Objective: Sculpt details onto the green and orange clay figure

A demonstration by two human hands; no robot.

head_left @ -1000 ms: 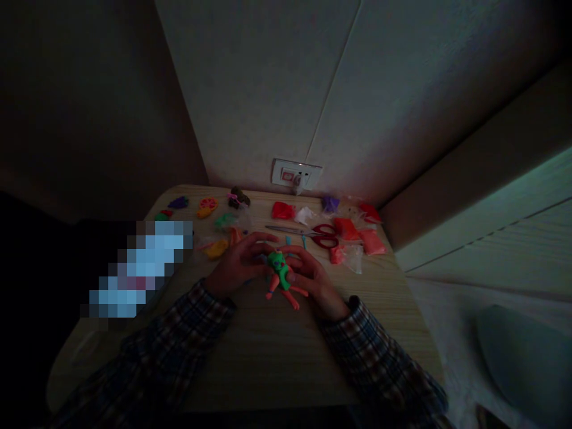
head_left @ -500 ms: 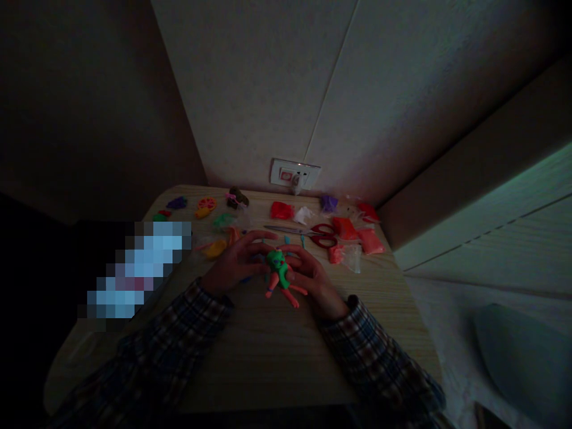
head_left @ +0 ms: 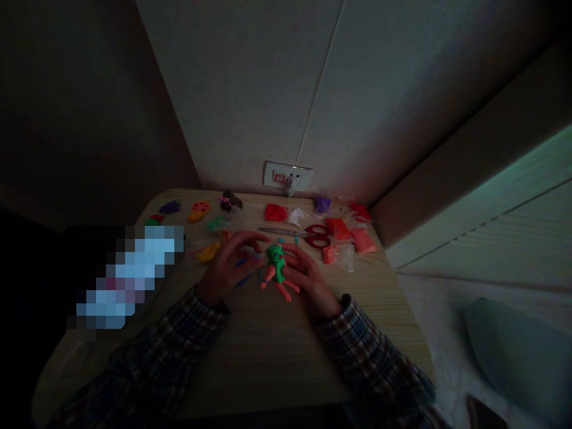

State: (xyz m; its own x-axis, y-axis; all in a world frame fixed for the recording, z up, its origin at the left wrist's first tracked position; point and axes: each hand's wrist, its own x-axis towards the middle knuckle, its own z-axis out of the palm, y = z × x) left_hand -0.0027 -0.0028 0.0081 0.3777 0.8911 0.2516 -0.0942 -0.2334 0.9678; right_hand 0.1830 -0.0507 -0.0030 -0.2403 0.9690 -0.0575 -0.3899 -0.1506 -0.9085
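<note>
A small clay figure [head_left: 277,265] with a green head and body and orange-pink limbs is held above the table, its face toward me. My right hand [head_left: 313,280] grips it from the right, thumb on the green body and fingers behind. On the other side, my left hand [head_left: 230,265] curves with thumb and fingers apart, its tips close to the figure's head; whether they touch it is unclear. Below the left hand lies a blue tool [head_left: 242,275], partly hidden. Red-handled scissors [head_left: 308,233] lie behind the hands.
On the wooden table [head_left: 268,363] several clay bags lie right of the scissors, among them an orange-red bag [head_left: 338,229]. Left stand a yellow bag [head_left: 208,252] and small coloured clay pieces [head_left: 198,210]. A blurred-out bright screen [head_left: 134,274] sits at the left edge. A wall socket [head_left: 288,177] is behind.
My left hand's fingers have drawn slightly away from the figure. The figure, still in my right hand, is turned a little more upright. The whole view has shifted slightly.
</note>
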